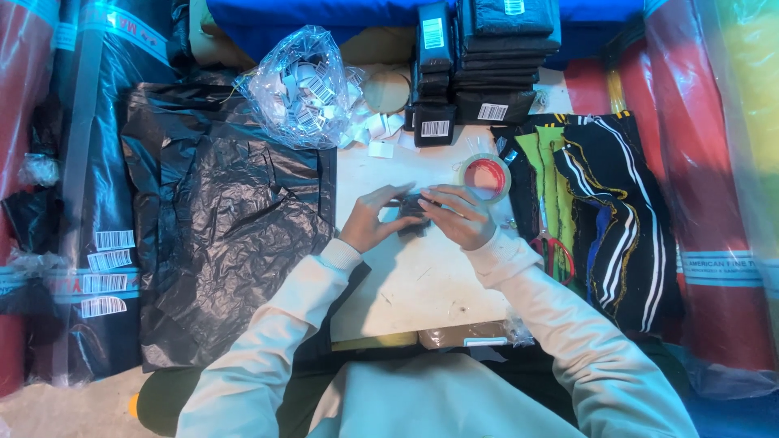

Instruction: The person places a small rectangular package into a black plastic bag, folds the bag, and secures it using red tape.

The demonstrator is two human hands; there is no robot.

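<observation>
Both hands meet over the middle of the white table (422, 284). My left hand (375, 219) and my right hand (461, 215) together grip a small black plastic-wrapped packet (412, 212), fingers folded over its top. The packet is mostly hidden under the fingers. A roll of clear tape with a red core (485, 175) lies just beyond my right hand. Red-handled scissors (555, 250) rest to the right of my right wrist.
Stacks of black wrapped packets with barcode labels (487, 57) stand at the back. A clear bag of barcode stickers (296, 85) sits back left. Black plastic sheets (227, 219) cover the left. Striped black, yellow and blue fabric (608, 211) lies at right, fabric rolls at both sides.
</observation>
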